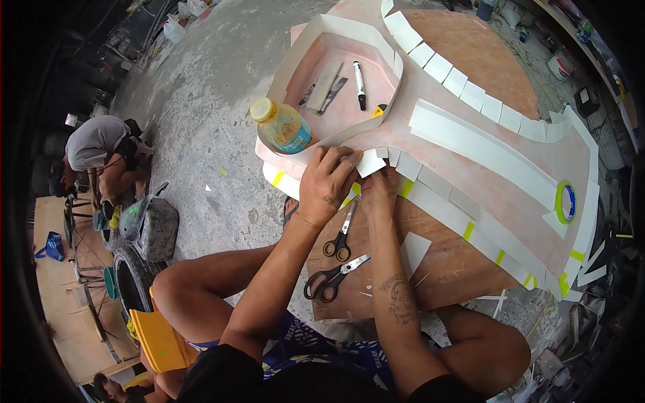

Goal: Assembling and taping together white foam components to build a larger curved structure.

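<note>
My left hand (pixel 325 183) is closed, its fingertips pinching the left side of a small white card piece (pixel 370 163). From below, my right hand (pixel 380 191) grips the same piece near its lower right corner; its fingertips are partly hidden. The piece sits at the edge of a large pinkish panel (pixel 420 144), beside a row of white card tabs (pixel 408 165) along that edge. Two pairs of black-handled scissors, one upright (pixel 337 243) and one slanting (pixel 328 282), lie just below my hands on a brown board (pixel 443 269).
Left of the panel's walled recess stands a yellow-capped bottle (pixel 285 127). A marker (pixel 360 86) and grey strips (pixel 324 87) lie inside it. A green tape roll (pixel 566 203) rests at the panel's right. Another person (pixel 101 148) crouches at far left near a tyre (pixel 132 277).
</note>
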`<move>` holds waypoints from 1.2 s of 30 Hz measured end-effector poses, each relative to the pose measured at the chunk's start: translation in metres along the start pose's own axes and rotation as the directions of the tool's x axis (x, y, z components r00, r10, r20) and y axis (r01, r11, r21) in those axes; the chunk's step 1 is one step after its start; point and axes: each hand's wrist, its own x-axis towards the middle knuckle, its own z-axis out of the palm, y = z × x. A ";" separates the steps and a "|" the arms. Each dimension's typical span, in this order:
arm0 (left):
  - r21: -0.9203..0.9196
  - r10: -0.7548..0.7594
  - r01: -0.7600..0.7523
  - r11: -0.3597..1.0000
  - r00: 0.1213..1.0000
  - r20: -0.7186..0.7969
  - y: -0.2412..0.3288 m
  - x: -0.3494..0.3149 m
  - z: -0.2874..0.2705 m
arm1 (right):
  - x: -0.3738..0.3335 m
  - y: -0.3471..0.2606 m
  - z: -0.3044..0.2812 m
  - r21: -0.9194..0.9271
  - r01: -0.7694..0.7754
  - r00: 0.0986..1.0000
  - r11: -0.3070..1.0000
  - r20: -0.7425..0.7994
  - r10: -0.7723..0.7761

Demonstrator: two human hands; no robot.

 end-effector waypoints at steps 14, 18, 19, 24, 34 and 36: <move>0.005 -0.008 0.008 1.000 0.999 0.038 0.000 -0.001 0.000 | 0.000 0.003 0.006 0.175 -0.092 0.995 0.980 -0.029 0.098; -0.016 0.000 0.001 1.000 0.999 0.035 0.002 0.002 0.000 | 0.004 0.008 0.001 0.079 0.009 1.000 0.997 -0.020 -0.007; -0.025 -0.005 0.006 1.000 0.999 0.036 0.001 0.001 -0.001 | 0.003 0.008 0.003 0.082 0.008 1.000 0.997 -0.018 -0.007; -0.027 -0.007 0.007 1.000 1.000 -0.011 -0.002 -0.002 0.000 | 0.001 0.007 0.007 0.096 0.016 1.000 0.995 -0.007 -0.016; -0.037 -0.008 0.009 0.999 1.000 0.024 0.000 0.000 0.001 | 0.004 0.007 0.001 0.003 0.041 0.998 0.999 -0.038 -0.040; -0.026 -0.007 0.007 1.000 1.000 0.012 -0.003 -0.001 -0.002 | 0.000 0.001 0.009 0.057 -0.039 0.999 0.998 -0.004 0.039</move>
